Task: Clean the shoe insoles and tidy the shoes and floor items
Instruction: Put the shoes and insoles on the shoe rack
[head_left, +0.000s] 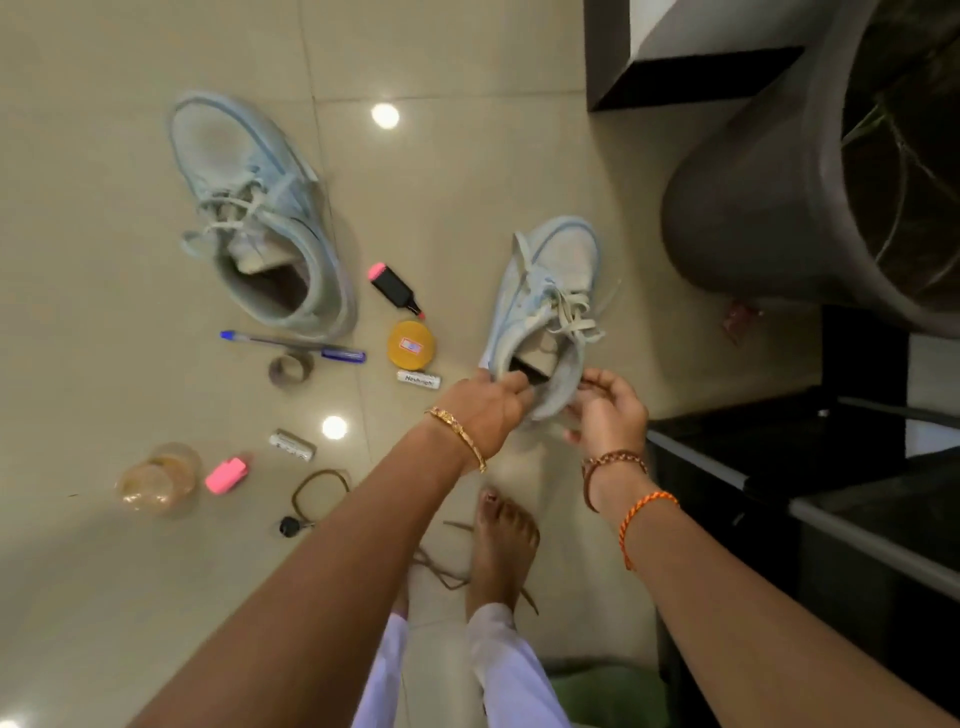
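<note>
Two shoes: one (265, 218) stands on the floor (104, 156), the other (545, 312) is held up by its heel. Left hand (488, 410) pinches the collar, fingers inside; right hand (608, 410) curls round the heel's far side. It looks light and soft, best gripped at the stiffer heel. Scattered below: two highlighters (396, 291), one pen (291, 345), one tin (413, 345), one tape roll (291, 370).

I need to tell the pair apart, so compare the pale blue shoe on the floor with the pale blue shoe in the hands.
The pale blue lace-up shoe on the floor lies untouched on the beige tiled floor; the pale blue lace-up shoe in the hands is gripped at its heel by the left hand and right hand. The first looks larger in view. Both point toes away, laces in.
</note>
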